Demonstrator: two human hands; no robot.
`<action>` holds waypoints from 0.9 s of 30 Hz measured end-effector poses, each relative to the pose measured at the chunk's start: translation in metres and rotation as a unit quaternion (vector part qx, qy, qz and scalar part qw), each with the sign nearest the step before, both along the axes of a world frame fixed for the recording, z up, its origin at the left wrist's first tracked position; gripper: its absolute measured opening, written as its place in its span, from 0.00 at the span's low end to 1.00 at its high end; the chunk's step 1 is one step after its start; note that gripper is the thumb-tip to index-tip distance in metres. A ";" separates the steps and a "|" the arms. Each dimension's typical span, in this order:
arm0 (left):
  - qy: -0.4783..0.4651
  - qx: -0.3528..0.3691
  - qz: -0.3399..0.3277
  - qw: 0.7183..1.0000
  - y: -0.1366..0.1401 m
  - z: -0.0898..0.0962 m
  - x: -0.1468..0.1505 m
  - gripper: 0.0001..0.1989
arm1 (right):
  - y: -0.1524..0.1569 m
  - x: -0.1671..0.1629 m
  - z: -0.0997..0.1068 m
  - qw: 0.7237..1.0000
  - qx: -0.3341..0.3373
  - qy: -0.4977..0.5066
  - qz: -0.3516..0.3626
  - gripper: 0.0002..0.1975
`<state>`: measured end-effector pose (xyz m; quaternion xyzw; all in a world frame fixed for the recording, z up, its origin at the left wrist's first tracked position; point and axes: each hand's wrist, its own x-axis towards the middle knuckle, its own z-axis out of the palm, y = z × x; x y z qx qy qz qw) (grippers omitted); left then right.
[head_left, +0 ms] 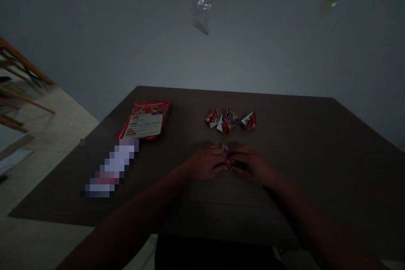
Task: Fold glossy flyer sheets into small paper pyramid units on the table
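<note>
My left hand (pixel 204 163) and my right hand (pixel 250 163) meet low over the middle of the table. Between their fingertips they pinch a small folded paper (pixel 229 163), red and whitish where it shows; the fingers cover most of it. Just beyond my hands stand several pointed folded paper pieces in red, white and blue: a red and white one (pixel 224 125) in front, a bluish one (pixel 232 116) behind it, another red one (pixel 212 117) at left and one (pixel 249 121) apart at right.
A stack of red printed leaflets (pixel 145 122) lies on the dark table (pixel 303 135) at the left. Nearer me is a lit, pixelated oblong (pixel 112 168). A grey wall (pixel 253 50) rises behind the table, with clear plastic (pixel 201 6) on it. Wooden furniture (pixel 25 65) stands far left.
</note>
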<state>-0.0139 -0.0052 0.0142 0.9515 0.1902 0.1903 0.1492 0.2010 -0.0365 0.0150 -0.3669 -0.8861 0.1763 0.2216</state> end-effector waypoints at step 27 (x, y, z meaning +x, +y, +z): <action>0.185 0.019 0.227 0.956 -0.006 0.013 -0.010 0.15 | -0.001 -0.005 -0.017 0.986 0.102 -0.075 -0.106 0.12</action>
